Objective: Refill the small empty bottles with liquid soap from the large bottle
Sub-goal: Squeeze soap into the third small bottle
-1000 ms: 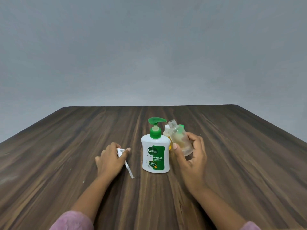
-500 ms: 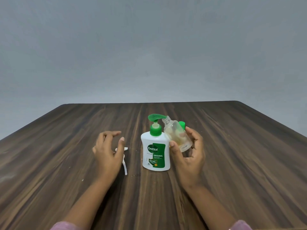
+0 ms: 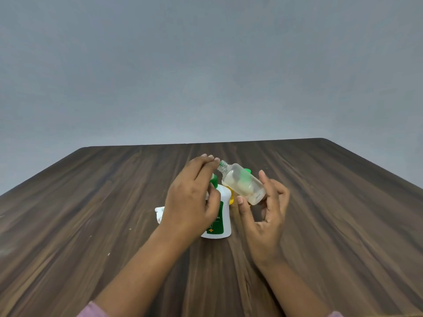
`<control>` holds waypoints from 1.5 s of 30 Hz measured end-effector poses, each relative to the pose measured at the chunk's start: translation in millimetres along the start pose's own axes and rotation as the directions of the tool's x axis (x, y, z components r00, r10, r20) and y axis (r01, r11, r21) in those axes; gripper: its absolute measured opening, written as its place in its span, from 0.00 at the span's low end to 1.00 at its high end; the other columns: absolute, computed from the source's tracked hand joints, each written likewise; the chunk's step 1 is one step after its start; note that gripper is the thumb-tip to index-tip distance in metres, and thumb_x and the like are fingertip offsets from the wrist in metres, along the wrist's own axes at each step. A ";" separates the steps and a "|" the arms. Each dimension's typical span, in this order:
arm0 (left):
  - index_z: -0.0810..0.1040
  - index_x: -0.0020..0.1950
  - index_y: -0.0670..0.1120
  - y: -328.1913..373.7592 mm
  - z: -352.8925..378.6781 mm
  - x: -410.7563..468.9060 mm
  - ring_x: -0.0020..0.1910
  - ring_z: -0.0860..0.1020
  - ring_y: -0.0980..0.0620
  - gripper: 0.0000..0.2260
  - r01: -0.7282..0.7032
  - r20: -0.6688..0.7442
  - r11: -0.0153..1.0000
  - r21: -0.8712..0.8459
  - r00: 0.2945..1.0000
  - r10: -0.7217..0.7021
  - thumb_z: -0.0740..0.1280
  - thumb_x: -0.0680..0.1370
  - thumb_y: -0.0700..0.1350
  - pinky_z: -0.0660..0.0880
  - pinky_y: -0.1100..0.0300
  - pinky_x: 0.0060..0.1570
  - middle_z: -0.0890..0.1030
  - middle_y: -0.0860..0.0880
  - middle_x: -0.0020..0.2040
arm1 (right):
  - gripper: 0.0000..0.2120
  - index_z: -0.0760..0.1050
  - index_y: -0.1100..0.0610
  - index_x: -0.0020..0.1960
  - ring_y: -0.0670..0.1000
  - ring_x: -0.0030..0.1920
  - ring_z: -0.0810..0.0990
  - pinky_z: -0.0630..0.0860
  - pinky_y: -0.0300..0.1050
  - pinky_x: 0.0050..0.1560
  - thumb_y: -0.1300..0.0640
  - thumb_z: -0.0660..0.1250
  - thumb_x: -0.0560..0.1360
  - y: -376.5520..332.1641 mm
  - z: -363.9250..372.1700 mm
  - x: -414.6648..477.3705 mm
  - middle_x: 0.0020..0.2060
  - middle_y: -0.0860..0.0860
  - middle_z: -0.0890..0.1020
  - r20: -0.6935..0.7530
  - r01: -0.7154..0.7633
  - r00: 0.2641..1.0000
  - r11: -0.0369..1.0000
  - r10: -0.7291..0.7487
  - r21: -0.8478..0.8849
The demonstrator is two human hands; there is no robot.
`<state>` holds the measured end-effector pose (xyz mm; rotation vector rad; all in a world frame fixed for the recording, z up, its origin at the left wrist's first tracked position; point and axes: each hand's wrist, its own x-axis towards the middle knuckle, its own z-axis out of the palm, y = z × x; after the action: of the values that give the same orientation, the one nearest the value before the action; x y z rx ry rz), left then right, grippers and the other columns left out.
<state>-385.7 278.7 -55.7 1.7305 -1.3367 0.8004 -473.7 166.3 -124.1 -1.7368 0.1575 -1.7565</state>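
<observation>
While the right hand (image 3: 265, 216) pinches the uncapped small bottle (image 3: 242, 183), tilted beside the Dettol pump bottle (image 3: 223, 216) on the bench (image 3: 320, 202), the left hand (image 3: 190, 197) covers the pump head (image 3: 214, 180), grip indiscernible; dispensing likely requires mouth-to-spout alignment.

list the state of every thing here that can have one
small clear plastic bottle, uncapped, tilted, neck toward the pump
large white soap bottle with green pump, upright, pump fitted
small white pump cap, off, lying on the wooden table
right hand, pinches the clear bottle's base
left hand, fingers extended over the pump
</observation>
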 end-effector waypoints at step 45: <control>0.78 0.40 0.40 -3.7 13.5 11.9 0.34 0.74 0.47 0.12 0.038 -0.178 0.999 0.012 0.983 -0.035 0.54 0.68 0.37 0.73 0.51 0.31 0.78 0.47 0.37 | 0.19 0.69 0.58 0.65 0.43 0.56 0.72 0.69 0.28 0.53 0.61 0.67 0.75 2.3 -4.2 -4.9 0.57 0.48 0.69 0.042 -0.027 0.999 0.994 0.032 -0.107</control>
<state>-379.0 261.8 -53.0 1.6492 -1.1788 0.9236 -477.2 165.6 -129.8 -1.8373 0.2610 -1.7151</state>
